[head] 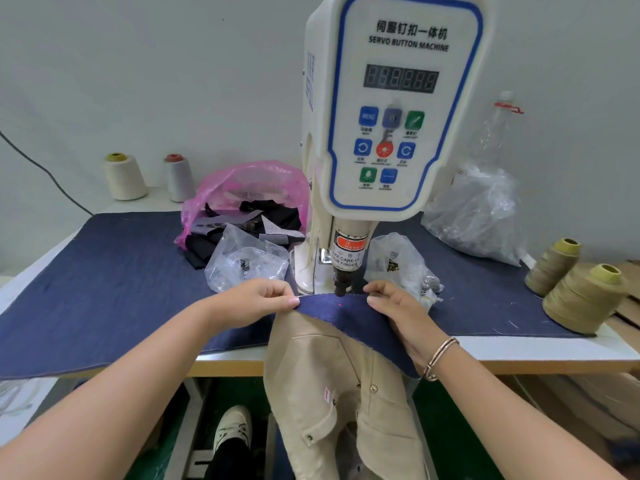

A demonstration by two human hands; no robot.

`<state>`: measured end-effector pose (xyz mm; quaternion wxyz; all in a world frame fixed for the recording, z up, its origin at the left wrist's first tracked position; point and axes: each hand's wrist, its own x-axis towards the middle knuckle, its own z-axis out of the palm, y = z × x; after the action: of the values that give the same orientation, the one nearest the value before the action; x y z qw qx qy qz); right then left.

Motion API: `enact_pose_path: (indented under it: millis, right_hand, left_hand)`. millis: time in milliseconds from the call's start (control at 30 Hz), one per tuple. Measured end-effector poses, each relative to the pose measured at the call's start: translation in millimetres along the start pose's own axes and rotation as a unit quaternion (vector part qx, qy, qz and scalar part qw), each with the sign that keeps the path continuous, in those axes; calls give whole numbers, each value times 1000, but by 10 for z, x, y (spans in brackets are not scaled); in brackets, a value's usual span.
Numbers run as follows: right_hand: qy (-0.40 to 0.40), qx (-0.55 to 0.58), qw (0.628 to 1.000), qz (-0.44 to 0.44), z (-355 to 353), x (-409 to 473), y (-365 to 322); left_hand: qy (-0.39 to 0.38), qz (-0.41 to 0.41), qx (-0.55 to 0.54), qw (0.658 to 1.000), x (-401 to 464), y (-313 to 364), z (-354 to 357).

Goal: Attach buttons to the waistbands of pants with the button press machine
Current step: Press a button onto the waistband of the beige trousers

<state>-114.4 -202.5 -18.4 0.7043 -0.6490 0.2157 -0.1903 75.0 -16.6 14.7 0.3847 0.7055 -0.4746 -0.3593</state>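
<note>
A white servo button machine [398, 109] stands at the table's middle, its black punch [340, 282] pointing down. Under the punch lies a dark blue denim waistband [341, 313] with a red laser dot on it. My left hand [256, 299] pinches the waistband's left end. My right hand [398, 310] pinches its right end. Beige pants [332, 393] with small metal buttons hang below the denim, off the table's front edge.
A blue denim cloth [114, 282] covers the table. Behind it are a pink bag of fabric scraps [249, 199], clear bags of buttons [242, 261], [398, 261], a larger clear bag [481, 209], and thread cones at left [124, 176] and right [585, 299]. A shoe [232, 431] shows below.
</note>
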Motion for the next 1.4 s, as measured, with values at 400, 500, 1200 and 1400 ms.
enact_pose_path:
  millis: [400, 500, 1200, 1400]
  right_hand:
    - [16, 91, 996, 2, -155, 3, 41]
    - [12, 75, 997, -3, -175, 21, 45]
    - [-132, -230, 964, 28, -67, -111, -277]
    - [-207, -171, 963, -31, 60, -296, -611]
  left_hand:
    - [2, 23, -21, 1000, 67, 63, 79]
    - [4, 22, -22, 1000, 81, 59, 83]
    - [-81, 51, -40, 995, -120, 367, 204]
    - [-80, 83, -96, 989, -154, 679, 396]
